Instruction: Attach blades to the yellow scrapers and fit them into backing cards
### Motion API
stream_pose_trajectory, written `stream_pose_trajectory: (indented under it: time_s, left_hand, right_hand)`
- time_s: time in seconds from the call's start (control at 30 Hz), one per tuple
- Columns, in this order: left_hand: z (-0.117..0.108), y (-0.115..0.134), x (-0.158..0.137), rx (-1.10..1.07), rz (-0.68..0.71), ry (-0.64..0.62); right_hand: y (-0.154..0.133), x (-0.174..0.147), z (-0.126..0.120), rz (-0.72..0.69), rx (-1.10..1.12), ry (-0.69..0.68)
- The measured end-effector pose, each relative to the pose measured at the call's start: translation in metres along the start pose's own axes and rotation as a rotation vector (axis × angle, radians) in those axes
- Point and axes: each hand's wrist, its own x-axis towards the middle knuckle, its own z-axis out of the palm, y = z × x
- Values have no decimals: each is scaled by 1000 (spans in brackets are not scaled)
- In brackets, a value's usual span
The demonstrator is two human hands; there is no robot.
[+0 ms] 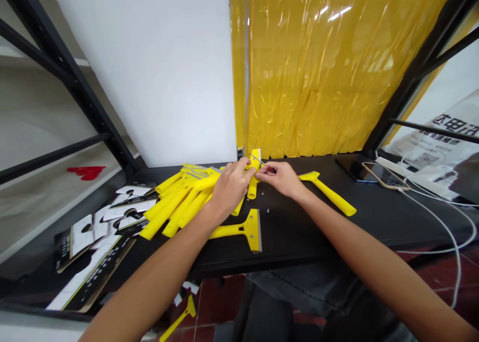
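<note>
Both hands at mid-bench, close together, yellow scraper (256, 157) between the fingertips. Its head stands at 12 o'clock; a yellow handle end (252, 190) shows at 6, below the hands, though the fingers hide whether the two are one piece.

Clock readings below from that scraper, 12 being away from the person.

Left hand (232, 178) at 9 o'clock: fingers curled in, thumb and fingertips pinching the scraper. Right hand (280, 176) at 3: narrow pinch on a slim tool (257, 158), its thin shaft slanting toward 10 across the scraper's head. Tool's tip too small to read.

Loose screws (268, 211) lie just nearer the person, mostly around 5, on the black bench (299, 232).

Heap of yellow scrapers (183, 197) at 8 to 9, handles fanned toward 8, just beside the left hand and partly behind it. One scraper with its blade fitted (253, 230) at 6, handle running under the left forearm. Another single scraper (333, 195) at 4, past the right wrist, apart from the hands.

Farther out: printed cards (97, 242) at 8, overlapping; phone (385, 176) and white cable (441, 227) at 3 to 4. Yellow sheeting (318, 73) rises at 1, white panel (157, 73) at 11.
</note>
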Motion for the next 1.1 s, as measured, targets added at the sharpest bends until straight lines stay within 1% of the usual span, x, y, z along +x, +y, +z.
stream_pose_trajectory:
  time_s: [0.1, 0.27, 0.37, 0.47, 0.6, 0.67, 0.7, 0.77, 0.8, 0.87, 0.93, 1.0, 1.1]
  left_hand:
    - [0, -1, 0, -20, -13, 1]
    - [3, -4, 0, -82, -35, -1]
    - [3, -6, 0, -99, -62, -23]
    - [1, -6, 1, -79, -37, -39]
    - [-3, -4, 1, -25, 4, -26]
    - [-4, -4, 1, -7, 17, -10]
    - [-5, -5, 1, 2, 18, -1]
    - [-7, -6, 2, 26, 11, 11]
    - [-8, -7, 3, 39, 3, 16]
    - [-12, -11, 4, 63, -9, 44]
    - [-16, -16, 6, 70, -19, 109]
    - [-19, -22, 7, 49, -38, 213]
    - [-21, -28, 9, -54, -79, 355]
  right_hand:
    - [1, 1, 0, 33, 29, 31]
    - [3, 3, 1, 122, 187, 79]
    - [0, 2, 0, 225, 274, 32]
    - [-6, 0, -1, 313, 425, -38]
    - [-8, 1, -4, 342, 648, -124]
    - [-4, 3, -7, 340, 682, -115]
    - [0, 4, -9, 330, 646, -94]
    - [9, 6, -16, 268, 435, -85]
    - [14, 7, -20, 209, 278, -121]
    - [22, 7, -26, 57, -30, -255]
    - [27, 6, -29, -63, -248, -384]
    - [28, 6, -29, -104, -394, -448]
    - [26, 5, -23, -100, -570, -477]
